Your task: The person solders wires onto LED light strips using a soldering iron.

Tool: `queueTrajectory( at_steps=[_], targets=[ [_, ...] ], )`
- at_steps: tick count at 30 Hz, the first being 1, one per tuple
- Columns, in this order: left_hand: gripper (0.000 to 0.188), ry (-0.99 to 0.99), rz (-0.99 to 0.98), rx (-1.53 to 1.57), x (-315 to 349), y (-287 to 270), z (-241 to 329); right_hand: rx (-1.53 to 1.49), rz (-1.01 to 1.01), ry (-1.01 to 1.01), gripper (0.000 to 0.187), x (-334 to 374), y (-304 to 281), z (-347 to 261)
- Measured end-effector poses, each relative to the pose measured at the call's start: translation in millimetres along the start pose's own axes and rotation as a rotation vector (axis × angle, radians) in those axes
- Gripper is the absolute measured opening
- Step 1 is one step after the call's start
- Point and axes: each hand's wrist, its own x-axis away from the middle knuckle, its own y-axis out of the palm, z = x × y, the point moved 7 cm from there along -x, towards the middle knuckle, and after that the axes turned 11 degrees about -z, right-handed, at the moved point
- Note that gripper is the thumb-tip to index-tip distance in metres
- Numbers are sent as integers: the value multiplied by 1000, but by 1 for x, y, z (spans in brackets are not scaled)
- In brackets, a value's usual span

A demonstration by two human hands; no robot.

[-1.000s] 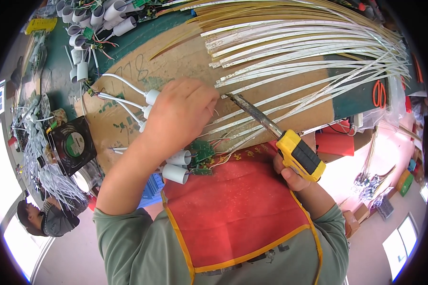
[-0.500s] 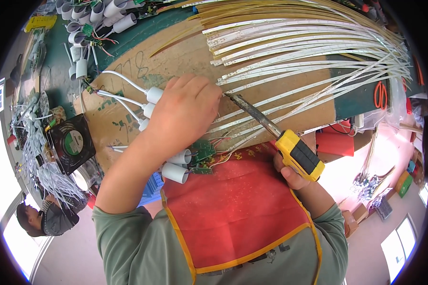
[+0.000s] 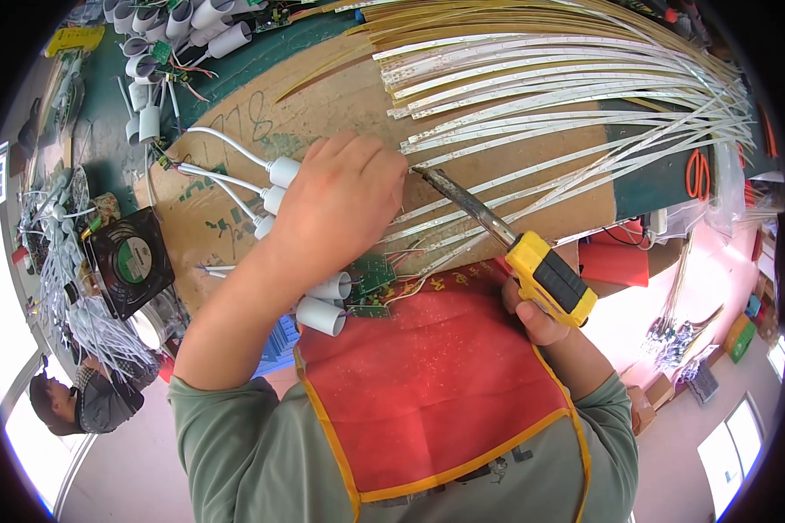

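Observation:
My left hand (image 3: 349, 196) is over the middle of the board, its fingers curled together and pointing away from the view. What they pinch is hidden beneath them. My right hand (image 3: 535, 315) grips a soldering iron (image 3: 549, 277) by its yellow and black handle. The iron's dark tip reaches to the left hand's fingertips, beside the ends of white LED strips (image 3: 497, 179). Below my left wrist lie white cylindrical housings (image 3: 321, 315) with green circuit boards (image 3: 372, 275) and thin wires. More white housings (image 3: 283, 173) with white cables stick out left of the hand.
A brown board (image 3: 235, 131) covers part of the green table (image 3: 231, 59). A black fan (image 3: 133, 263) stands at the left near bundled white cables (image 3: 105, 327). Orange-handled scissors (image 3: 698, 174) lie at the right. Another person (image 3: 92, 397) is at the far left.
Almost nothing differs. My left hand and the strip ends beside it have shifted very slightly; the soldering iron stays at the fingertips.

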Motion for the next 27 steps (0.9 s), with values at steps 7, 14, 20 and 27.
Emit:
queueTrajectory(
  at_steps=[7,14,20,27],
  targets=[
    [11,-11,-18,0,-2,1,0,0,10,47,24,2,0,4],
    [10,-6,-17,24,-3,0,0,-6,8,64,22,2,2,6],
    [10,-6,-21,20,-3,-1,-1,82,-37,57,23,3,1,7],
    [10,-6,-23,23,-4,0,0,-138,21,56,30,8,1,10]
  ],
)
